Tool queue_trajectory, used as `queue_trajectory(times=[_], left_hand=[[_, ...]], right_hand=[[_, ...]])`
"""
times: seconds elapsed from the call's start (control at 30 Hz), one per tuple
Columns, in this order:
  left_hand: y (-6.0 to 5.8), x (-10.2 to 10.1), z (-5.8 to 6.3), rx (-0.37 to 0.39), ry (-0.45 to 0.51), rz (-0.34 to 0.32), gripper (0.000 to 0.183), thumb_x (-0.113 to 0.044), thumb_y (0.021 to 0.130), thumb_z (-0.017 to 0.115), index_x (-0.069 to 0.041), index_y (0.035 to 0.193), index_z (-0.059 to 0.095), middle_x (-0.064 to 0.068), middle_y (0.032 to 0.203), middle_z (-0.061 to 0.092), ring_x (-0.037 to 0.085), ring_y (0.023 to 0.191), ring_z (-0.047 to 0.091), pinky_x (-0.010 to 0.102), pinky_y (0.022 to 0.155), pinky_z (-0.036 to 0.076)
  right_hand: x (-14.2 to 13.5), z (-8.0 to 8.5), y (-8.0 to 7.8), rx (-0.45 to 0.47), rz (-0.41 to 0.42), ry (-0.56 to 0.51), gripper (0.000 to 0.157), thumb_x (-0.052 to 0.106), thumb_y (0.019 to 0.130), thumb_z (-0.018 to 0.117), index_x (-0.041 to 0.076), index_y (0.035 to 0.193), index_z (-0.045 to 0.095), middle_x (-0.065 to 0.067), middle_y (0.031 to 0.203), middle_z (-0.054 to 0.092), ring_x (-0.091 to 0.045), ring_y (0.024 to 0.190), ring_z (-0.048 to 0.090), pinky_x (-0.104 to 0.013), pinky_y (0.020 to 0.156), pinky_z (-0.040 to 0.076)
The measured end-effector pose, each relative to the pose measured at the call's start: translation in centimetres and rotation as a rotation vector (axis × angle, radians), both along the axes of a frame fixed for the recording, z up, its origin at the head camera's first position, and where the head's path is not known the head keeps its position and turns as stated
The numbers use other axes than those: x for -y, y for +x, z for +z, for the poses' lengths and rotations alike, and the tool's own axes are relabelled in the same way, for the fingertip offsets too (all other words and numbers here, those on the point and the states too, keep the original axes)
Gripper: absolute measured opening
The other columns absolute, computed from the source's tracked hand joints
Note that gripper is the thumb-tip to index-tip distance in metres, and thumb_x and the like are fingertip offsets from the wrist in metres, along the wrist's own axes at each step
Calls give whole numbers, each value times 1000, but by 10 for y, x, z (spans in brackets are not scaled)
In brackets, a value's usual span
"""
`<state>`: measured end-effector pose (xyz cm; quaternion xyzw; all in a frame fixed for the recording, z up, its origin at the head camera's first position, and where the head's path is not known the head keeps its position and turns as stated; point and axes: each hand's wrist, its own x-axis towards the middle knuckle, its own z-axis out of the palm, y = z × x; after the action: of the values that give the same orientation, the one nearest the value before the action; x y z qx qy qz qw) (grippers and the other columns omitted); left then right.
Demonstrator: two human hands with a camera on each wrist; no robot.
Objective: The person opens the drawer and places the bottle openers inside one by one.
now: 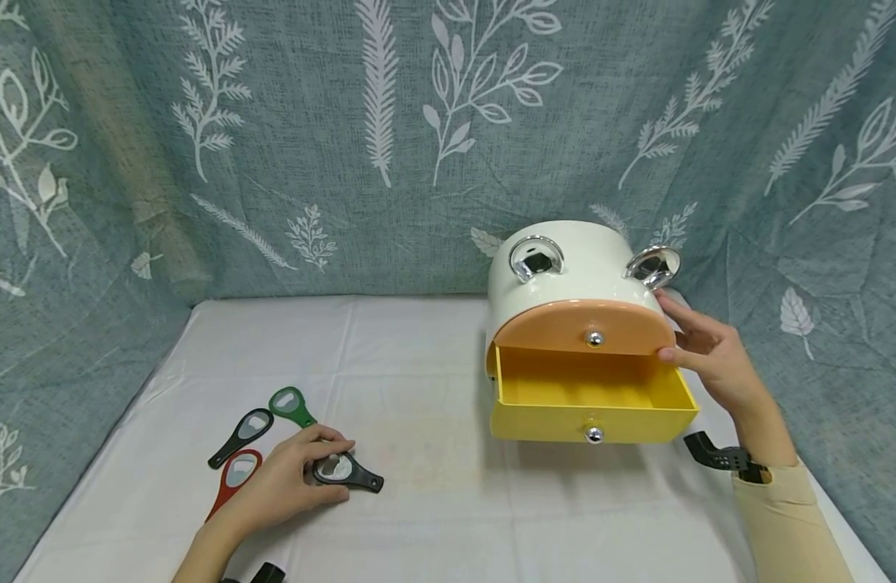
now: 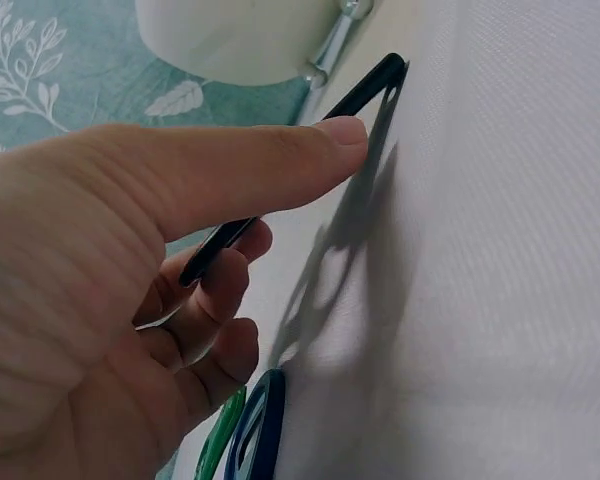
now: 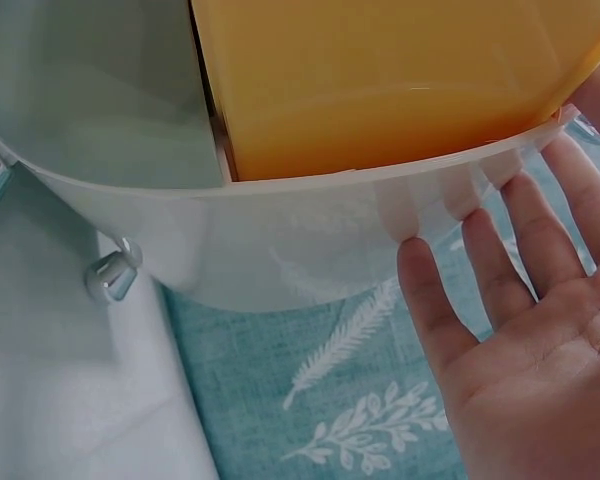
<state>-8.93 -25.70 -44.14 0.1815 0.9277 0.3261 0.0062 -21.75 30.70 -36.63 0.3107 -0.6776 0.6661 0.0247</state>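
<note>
Left of the drawer box (image 1: 589, 263) and nearer the person, the left hand (image 1: 283, 486) pinches the black magnifier (image 1: 355, 474) by its lens end between thumb and fingers. Its long axis runs roughly sideways, handle toward the box's side, lens end tilted off the table (image 1: 433, 372). Picking up seems in hand; the next move calls for a steady pinch while lifting the handle clear. The right hand (image 1: 717, 356), fingers loosely extended, touches the box's right side, its yellow drawer (image 1: 538, 423) pulled out.

Lower left in the head view, the green magnifier (image 1: 295, 406) has its handle end hidden behind the left hand (image 1: 287, 478). A black thing (image 1: 269, 574) is cut off at the bottom, and so is the right sleeve (image 1: 793, 526). In the left wrist view, that hand covers part of a black magnifier (image 2: 366, 88).
</note>
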Motion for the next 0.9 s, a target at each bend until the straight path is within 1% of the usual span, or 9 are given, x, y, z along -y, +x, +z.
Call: queue_trajectory(times=[0.1,0.2,0.3,0.47,0.53,0.6,0.7,0.8,0.9], left_hand=[[0,-1,-1,-28,9,1,55,-28,70,91,-12,120,72,-11,114,56,9,97,53,30,80,49],[-1,-1,-2,-68,41,0,54,-26,70,91,-11,118,73,-11,111,57,8,91,53,26,73,48],[-1,0,-3,-111,70,-6,52,-27,70,91,-10,116,74,-11,110,58,7,86,52,24,67,47],[-1,-2,-2,-156,105,-9,50,-31,72,90,-11,115,74,-11,110,59,6,85,53,25,67,48],[0,-4,1,-181,135,-6,49,-29,72,90,-12,115,74,-11,111,60,7,87,55,23,70,48],[0,-8,6,-213,172,-1,47,-26,73,90,-15,116,74,-11,112,60,9,88,56,21,73,48],[-1,-17,17,-258,225,5,48,-22,72,90,-19,117,72,-10,115,61,11,91,57,20,77,46],[-4,-28,31,-266,256,21,49,-24,73,90,-25,118,71,-11,116,60,10,93,56,20,80,45],[-6,-42,46,-260,314,19,49,-19,73,90,-23,118,71,-9,116,60,10,95,55,21,83,45]], right_hand=[[-1,-1,0,6,-8,8,66,-24,86,58,-7,146,38,-7,153,39,-19,138,37,-22,103,39],[-1,-1,-1,10,-16,16,66,-24,86,58,-7,146,38,-8,153,39,-20,138,36,-22,103,39],[-2,-1,-2,14,-23,24,67,-24,86,58,-6,147,38,-8,153,39,-19,138,36,-22,103,39],[-2,-1,-2,21,-36,33,66,-24,86,59,-5,146,40,-7,153,40,-18,137,38,-22,102,40],[-1,-1,-3,25,-38,33,66,-23,86,59,-5,146,41,-7,152,40,-19,137,38,-22,102,40],[0,-1,-3,27,-41,36,66,-23,86,60,-5,146,41,-7,152,41,-19,137,38,-22,102,40],[1,-1,-4,21,-38,33,66,-23,85,60,-5,146,41,-7,152,40,-19,137,37,-23,102,40],[1,0,-4,13,-32,27,66,-23,85,59,-5,146,41,-8,152,40,-19,137,38,-23,102,41],[-1,0,-3,11,-32,25,66,-23,86,59,-5,146,40,-7,152,40,-19,136,40,-23,101,42]])
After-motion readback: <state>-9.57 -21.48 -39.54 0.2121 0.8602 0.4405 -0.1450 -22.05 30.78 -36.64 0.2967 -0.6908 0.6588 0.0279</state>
